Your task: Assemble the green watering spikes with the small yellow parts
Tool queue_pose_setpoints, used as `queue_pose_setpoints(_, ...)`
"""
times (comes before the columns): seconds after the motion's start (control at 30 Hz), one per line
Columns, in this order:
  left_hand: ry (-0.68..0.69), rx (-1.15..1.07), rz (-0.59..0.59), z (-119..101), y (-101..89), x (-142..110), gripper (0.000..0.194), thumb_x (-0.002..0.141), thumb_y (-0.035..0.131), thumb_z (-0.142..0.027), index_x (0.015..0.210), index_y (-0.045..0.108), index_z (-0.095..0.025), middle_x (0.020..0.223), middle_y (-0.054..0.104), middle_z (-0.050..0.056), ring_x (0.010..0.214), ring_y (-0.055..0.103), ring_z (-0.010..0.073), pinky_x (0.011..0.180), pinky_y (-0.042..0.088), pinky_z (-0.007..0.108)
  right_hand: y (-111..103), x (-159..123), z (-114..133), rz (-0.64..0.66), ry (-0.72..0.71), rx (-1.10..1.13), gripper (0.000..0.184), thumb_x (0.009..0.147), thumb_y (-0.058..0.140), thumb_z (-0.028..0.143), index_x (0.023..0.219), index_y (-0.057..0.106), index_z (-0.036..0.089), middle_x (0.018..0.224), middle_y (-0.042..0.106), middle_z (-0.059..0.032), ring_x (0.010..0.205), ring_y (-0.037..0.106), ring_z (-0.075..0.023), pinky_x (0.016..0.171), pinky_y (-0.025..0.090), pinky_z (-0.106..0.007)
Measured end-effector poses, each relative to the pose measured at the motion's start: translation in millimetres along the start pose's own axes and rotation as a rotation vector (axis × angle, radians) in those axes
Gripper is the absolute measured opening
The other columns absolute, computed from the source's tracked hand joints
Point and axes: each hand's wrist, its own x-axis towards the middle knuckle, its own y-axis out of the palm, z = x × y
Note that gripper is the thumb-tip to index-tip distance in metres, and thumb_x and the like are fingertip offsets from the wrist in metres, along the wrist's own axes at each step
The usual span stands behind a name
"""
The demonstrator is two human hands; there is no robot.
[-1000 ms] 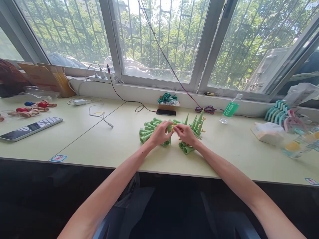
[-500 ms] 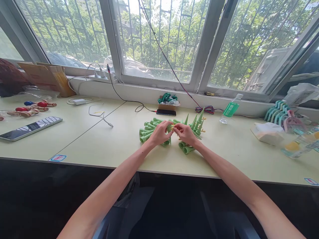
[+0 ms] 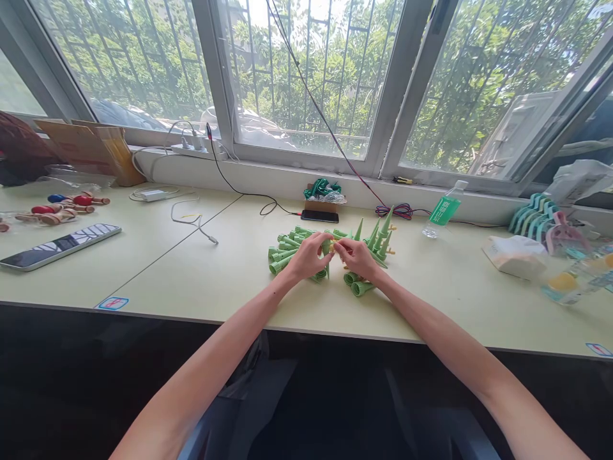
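My left hand [image 3: 309, 255] is closed on a green tapered plastic piece [image 3: 327, 254], held upright with its narrow end down. My right hand [image 3: 355, 257] pinches a small yellow plastic piece [image 3: 334, 245] against the side of the green one. The fingertips of both hands nearly meet, and they hide how the pieces join. Left of my hands lie several green tubes [image 3: 281, 263] in a pile. To the right stand pointed green cones [image 3: 383, 235] with yellow pegs [image 3: 391, 251]. Two green tubes [image 3: 362, 289] lie below my right hand.
Behind the pieces lies a black phone [image 3: 320, 216] on a cable, before a small box [image 3: 325, 198]. A bottle [image 3: 443, 209], a tissue pack [image 3: 514, 257] and small hangers [image 3: 539, 217] are at right. Kendama toys [image 3: 62, 207] and a tablet-like device [image 3: 62, 248] lie at left.
My hands stay in almost the same place, with only a slight shift of the fingers around the yellow piece. The whole view has moved very slightly.
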Motion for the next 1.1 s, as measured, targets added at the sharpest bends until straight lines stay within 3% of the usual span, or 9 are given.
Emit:
queue_pose_setpoints(0.2,-0.002,0.021,-0.006,2.5,2.1,0.7,0.025,0.086,0.060,-0.022,0.111,0.058,-0.019,0.091,0.059,0.003,0.061,0.052,0.0111,0.063,0.046,0.028,1.1,-0.4,-2.4,-0.005,-0.024,0.041,0.034,0.090,0.056,0.051,0.095,0.063,0.018,0.072,0.065,-0.0038,0.062,0.057,-0.0160,0.057,0.048,-0.028)
queue_pose_setpoints(0.47,0.001,0.015,-0.007,1.9,2.2,0.6,0.025,0.086,0.060,-0.022,0.111,0.059,-0.019,0.092,0.060,0.003,0.062,0.051,0.0113,0.062,0.046,0.027,1.7,0.1,-2.7,-0.010,-0.002,0.052,0.036,0.092,0.052,0.053,0.088,0.063,0.018,0.072,0.065,-0.0044,0.059,0.056,-0.0158,0.056,0.047,-0.029)
queue_pose_setpoints(0.67,0.003,0.012,-0.009,2.3,1.8,0.3,0.026,0.085,0.061,-0.020,0.111,0.058,-0.019,0.092,0.060,0.003,0.062,0.052,0.0114,0.063,0.046,0.027,1.0,-0.2,-2.3,0.008,0.021,0.029,0.042,0.094,0.047,0.057,0.084,0.063,0.019,0.060,0.059,-0.0025,0.052,0.052,-0.0162,0.053,0.043,-0.028)
queue_pose_setpoints(0.9,-0.003,0.014,-0.009,2.1,2.0,0.1,0.025,0.086,0.061,-0.022,0.111,0.059,-0.019,0.094,0.061,0.004,0.061,0.052,0.0115,0.063,0.047,0.028,1.2,-0.2,-1.6,-0.006,0.000,0.057,0.034,0.089,0.058,0.052,0.092,0.062,0.019,0.068,0.062,-0.0026,0.059,0.054,-0.0159,0.056,0.047,-0.029)
queue_pose_setpoints(1.1,0.001,0.021,-0.005,1.8,1.9,0.3,0.025,0.086,0.061,-0.022,0.111,0.059,-0.019,0.093,0.061,0.004,0.062,0.052,0.0116,0.063,0.047,0.028,1.2,-0.3,-0.4,0.001,0.008,0.078,0.033,0.090,0.056,0.051,0.091,0.062,0.019,0.068,0.063,-0.0033,0.057,0.054,-0.0157,0.056,0.048,-0.029)
